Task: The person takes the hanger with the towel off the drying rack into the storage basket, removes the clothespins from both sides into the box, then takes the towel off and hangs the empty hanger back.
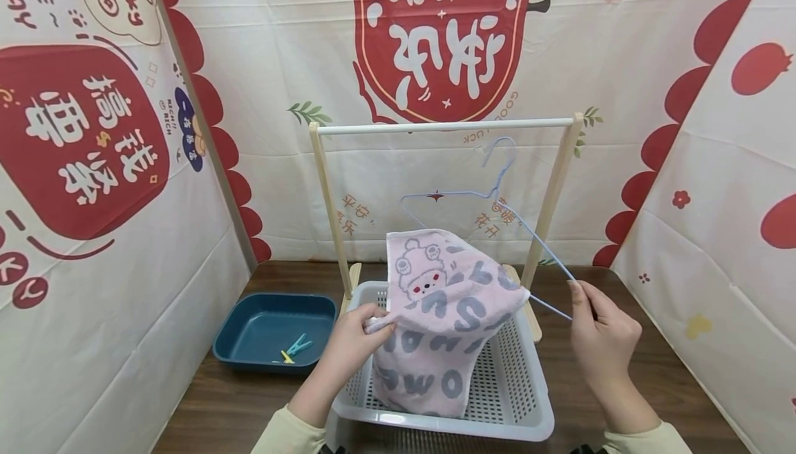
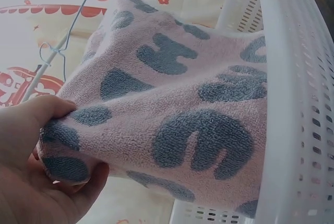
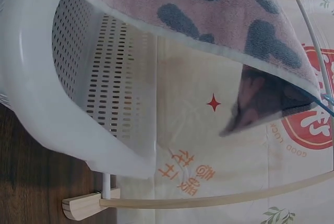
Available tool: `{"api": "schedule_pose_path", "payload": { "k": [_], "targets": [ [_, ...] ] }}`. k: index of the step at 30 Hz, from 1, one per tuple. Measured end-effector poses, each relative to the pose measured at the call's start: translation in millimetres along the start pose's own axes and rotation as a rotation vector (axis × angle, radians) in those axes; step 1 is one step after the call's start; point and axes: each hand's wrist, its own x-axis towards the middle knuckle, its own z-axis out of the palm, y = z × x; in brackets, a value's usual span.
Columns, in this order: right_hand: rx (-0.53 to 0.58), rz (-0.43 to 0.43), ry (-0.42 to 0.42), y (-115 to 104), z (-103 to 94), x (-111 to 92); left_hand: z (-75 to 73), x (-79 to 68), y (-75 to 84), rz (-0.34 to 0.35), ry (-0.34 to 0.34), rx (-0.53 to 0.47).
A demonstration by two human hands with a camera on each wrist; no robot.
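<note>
A pink towel (image 1: 438,316) with grey letters and a cartoon animal hangs over a light blue wire hanger (image 1: 463,193), its lower part reaching down into the grey-white basket (image 1: 544,409). My left hand (image 1: 357,336) pinches the towel's left edge between thumb and fingers; the left wrist view shows the folded towel edge (image 2: 65,151) in that grip. With my right hand (image 1: 603,329) I grip the hanger's right end, tilted down to the right, its hook free in front of the rack. The right wrist view has the towel (image 3: 224,20) but not the hand.
Behind the basket stands a rack with a white rod (image 1: 444,126) and wooden posts (image 1: 553,195). A dark blue tray (image 1: 273,302) at the left holds a teal clothespin (image 1: 300,344) and a yellow one (image 1: 287,356). Printed cloth walls surround the wooden table (image 1: 205,405).
</note>
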Motion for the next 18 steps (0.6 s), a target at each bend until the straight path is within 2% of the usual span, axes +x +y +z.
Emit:
{"api": "schedule_pose_path", "payload": {
  "k": [18],
  "targets": [
    [0.01, 0.033, 0.032, 5.9, -0.2, -1.9, 0.9, 2.1, -8.9, -0.036, -0.01, 0.036]
  ]
}}
